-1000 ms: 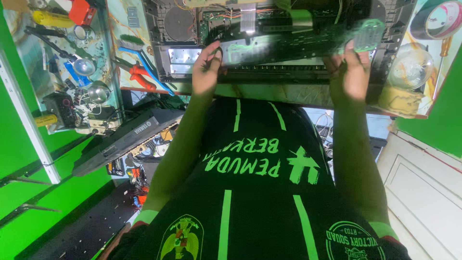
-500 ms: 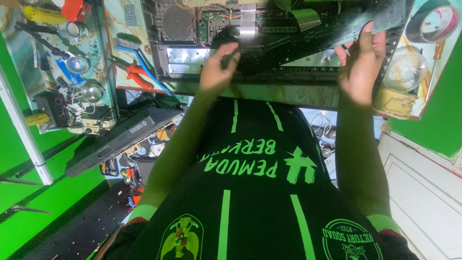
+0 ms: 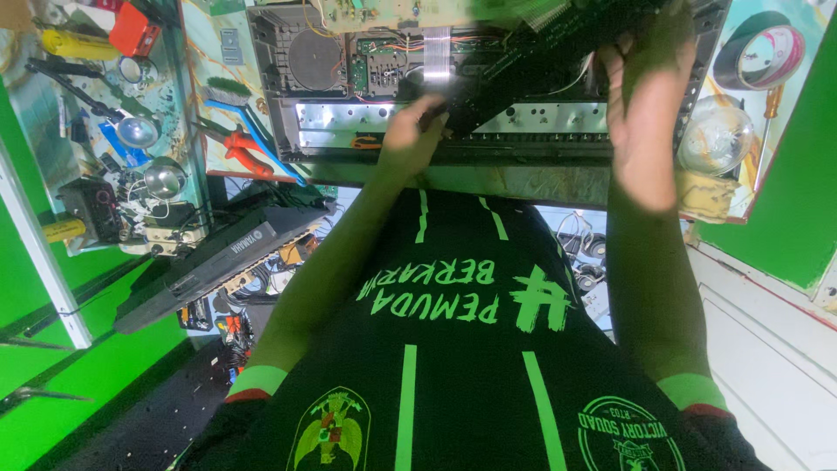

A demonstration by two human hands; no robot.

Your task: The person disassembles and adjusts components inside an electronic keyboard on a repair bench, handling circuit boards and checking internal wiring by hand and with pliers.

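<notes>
Cluttered workbench (image 3: 218, 52), both hands' grip (image 3: 410, 139) (image 3: 645, 113) grasping dark panel (image 3: 558, 44), pliers (image 3: 231, 139) nearby

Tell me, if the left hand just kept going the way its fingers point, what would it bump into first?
Probably the dark panel that both hands hold: the left hand already touches its lower end. Beyond lies the opened device's circuitry, though depth is unclear.

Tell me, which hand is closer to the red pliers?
Left. The left hand grips the low end of the dark panel, a short way right of the red pliers. The right hand holds the panel's raised end, far across the opened keyboard.
</notes>
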